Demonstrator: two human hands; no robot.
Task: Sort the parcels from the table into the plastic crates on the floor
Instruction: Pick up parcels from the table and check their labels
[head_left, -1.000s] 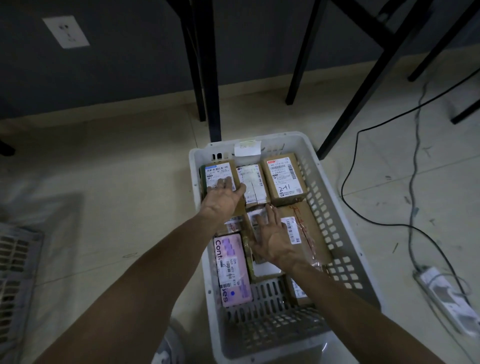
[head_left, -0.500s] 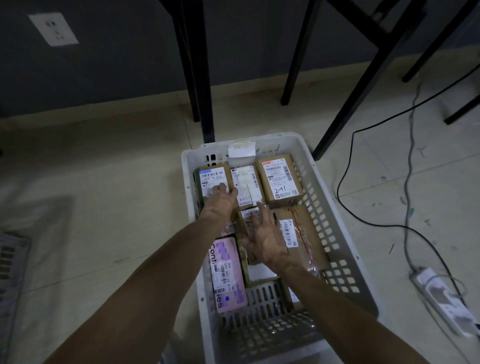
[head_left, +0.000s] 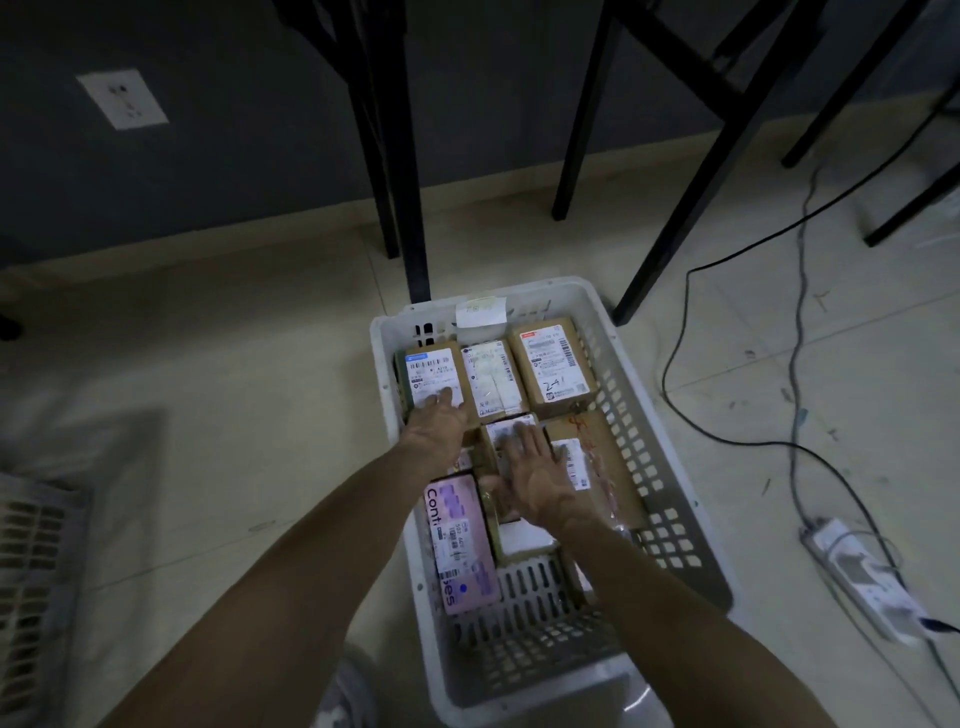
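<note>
A white slatted plastic crate (head_left: 670, 499) stands on the floor and holds several labelled parcels. Three brown boxes lie side by side at its far end: a left box (head_left: 434, 370), a middle box (head_left: 492, 376) and a right box (head_left: 553, 364). A pink parcel (head_left: 460, 540) lies along the left wall. My left hand (head_left: 436, 426) rests flat, fingers straight, on the near edge of the far left box. Beside it, my right hand (head_left: 535, 475) lies flat with spread fingers on a small brown parcel (head_left: 506, 431) in the middle; a larger flat parcel (head_left: 597, 462) lies to its right.
Black table legs (head_left: 410, 208) stand just behind the crate. A black cable (head_left: 727, 431) runs over the tiled floor to a white power strip (head_left: 865, 577) at the right. Part of another slatted crate (head_left: 36, 561) shows at the left edge.
Both hands stay on the same parcels in the crate. The camera view has shifted a little; the parcels have not visibly moved.
</note>
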